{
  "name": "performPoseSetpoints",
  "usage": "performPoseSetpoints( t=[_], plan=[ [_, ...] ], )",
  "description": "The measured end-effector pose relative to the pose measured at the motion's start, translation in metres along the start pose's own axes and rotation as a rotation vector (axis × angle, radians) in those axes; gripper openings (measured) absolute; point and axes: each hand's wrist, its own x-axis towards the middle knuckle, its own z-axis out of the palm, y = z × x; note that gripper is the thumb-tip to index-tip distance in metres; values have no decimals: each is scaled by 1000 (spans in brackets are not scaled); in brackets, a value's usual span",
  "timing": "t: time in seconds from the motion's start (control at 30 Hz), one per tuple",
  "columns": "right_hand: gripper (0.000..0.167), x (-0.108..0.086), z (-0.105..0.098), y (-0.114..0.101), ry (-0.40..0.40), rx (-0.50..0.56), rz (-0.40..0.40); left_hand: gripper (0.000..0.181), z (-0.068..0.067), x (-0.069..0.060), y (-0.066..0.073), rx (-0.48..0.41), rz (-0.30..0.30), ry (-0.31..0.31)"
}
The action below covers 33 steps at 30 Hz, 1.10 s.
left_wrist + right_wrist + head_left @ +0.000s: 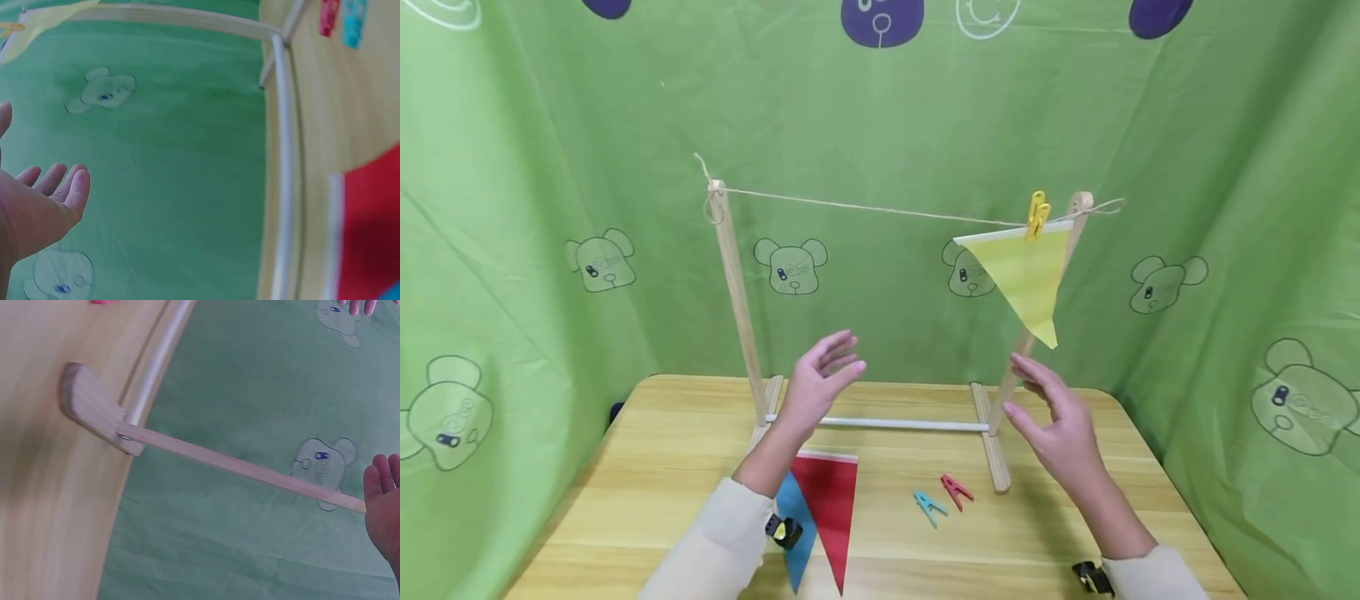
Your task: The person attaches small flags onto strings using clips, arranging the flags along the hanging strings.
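Observation:
A yellow triangular pennant [1026,271] hangs near the right end of a string [865,207], held by a yellow clothespin [1037,217]. My left hand [820,379] is raised in front of the wooden stand, its fingers loosely bent and holding nothing. Below the pennant's tip, my right hand [1056,421] is lifted near the right post [1011,379], with nothing in its fingers. On the table lie a red pennant [835,500] and a blue pennant [797,533], the blue one partly hidden by the left forearm. A blue clothespin [930,507] and a red clothespin [957,492] lie between the hands.
The stand has a left post [737,308], wooden feet [991,442] and a white crossbar [895,424] low between the posts. It stands toward the back of the wooden table [625,483]. Green printed curtains [880,125] surround the table at the back and sides.

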Motion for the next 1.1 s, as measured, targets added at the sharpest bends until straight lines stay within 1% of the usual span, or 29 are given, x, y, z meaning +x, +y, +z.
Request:
performPoseSetpoints(
  t=[0.13,0.17,0.23,0.33,0.57,0.7,0.8,0.93,1.1],
  plan=[
    [72,-10,5,10,-21,-32,48,60,-10,-8,-17,14,-32,28],
    [72,-14,7,17,-27,-37,66,60,-13,-9,-20,17,-40,34],
    [73,-20,10,28,-41,-42,99,60,-17,-14,-27,16,-58,43],
    [72,-29,14,36,-70,-53,153,59,-23,-19,-35,14,-84,57],
    [69,-45,21,46,-158,-106,286,59,-33,-28,-49,31,-115,69],
    [71,-51,24,48,-216,-131,337,60,-41,-32,-58,52,-136,69],
    [75,-55,26,50,-260,-137,358,63,-46,-34,-65,94,-137,68],
    [78,-59,29,52,-312,-151,365,64,-51,-38,-74,156,-137,59],
    [77,-64,32,53,-375,-171,375,65,-57,-45,-80,262,-148,37]
  ],
)
